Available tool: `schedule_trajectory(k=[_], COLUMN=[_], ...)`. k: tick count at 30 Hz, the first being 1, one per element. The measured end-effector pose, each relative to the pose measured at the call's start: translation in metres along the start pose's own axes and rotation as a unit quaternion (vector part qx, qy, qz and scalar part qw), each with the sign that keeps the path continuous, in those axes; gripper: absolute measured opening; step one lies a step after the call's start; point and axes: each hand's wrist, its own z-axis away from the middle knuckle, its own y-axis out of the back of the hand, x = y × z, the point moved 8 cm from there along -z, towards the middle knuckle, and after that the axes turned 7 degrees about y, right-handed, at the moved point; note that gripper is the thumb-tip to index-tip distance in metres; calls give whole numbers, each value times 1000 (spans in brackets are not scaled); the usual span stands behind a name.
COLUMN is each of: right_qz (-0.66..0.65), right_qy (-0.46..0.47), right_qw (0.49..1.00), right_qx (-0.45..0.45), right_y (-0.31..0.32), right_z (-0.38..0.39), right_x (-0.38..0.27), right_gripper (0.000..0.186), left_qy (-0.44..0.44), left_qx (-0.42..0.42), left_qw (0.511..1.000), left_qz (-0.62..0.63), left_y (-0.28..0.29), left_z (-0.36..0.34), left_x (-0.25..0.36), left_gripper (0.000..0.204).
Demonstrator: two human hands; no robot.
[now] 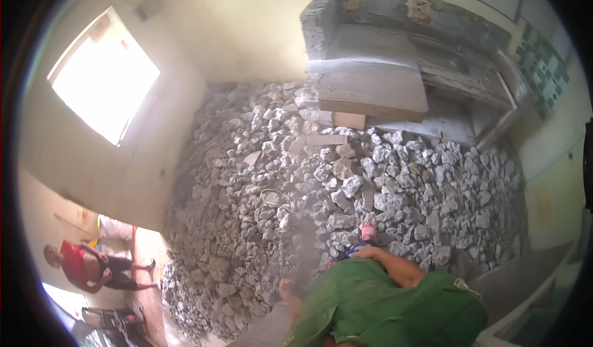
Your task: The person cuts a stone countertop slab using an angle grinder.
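My right hand is in front of my body, at the lower edge of my green shirt. It rests against something dark blue, which may be clothing. Its fingers are too small to make out clearly. My left hand hangs low to the left of the shirt, over the grey rubble. Its fingers are blurred, and I see nothing plainly held in it. A foot in pinkish footwear stands on the broken stones just beyond my right hand.
A concrete counter with broken edges stands at the back right. A bright window opens in the left wall. Through an opening at the lower left, another person in a red top is near a reddish floor. Rubble spreads wall to wall.
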Motion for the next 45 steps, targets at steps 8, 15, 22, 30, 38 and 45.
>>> schedule_trajectory(k=[8,15,22,30,38,45], right_qz=[146,237,278,-56,-358,-342], right_qy=[161,187,236,314,335,303], right_qw=[975,949,923,945,609,753], right_qx=[-54,-94,-122,73,624,474], right_y=[-44,-55,-18,110,546,488], right_z=[-92,-107,-26,32,205,160], right_x=[64,71,-3,-14,2,-42], right_gripper=[60,47,49,48,34,33], left_qy=[36,49,37,4,59,-7], left_qx=[-9,-11,-8,0,54,45], left_qw=[999,999,999,998,988,988], left_qz=[-22,-17,10,67,131,150], left_y=[-28,-34,-19,14,18,43], left_z=[-15,-15,-2,14,35,13], left_x=[0,1,4,-3,-18,-21], left_gripper=[20,17,16,14,14,14])
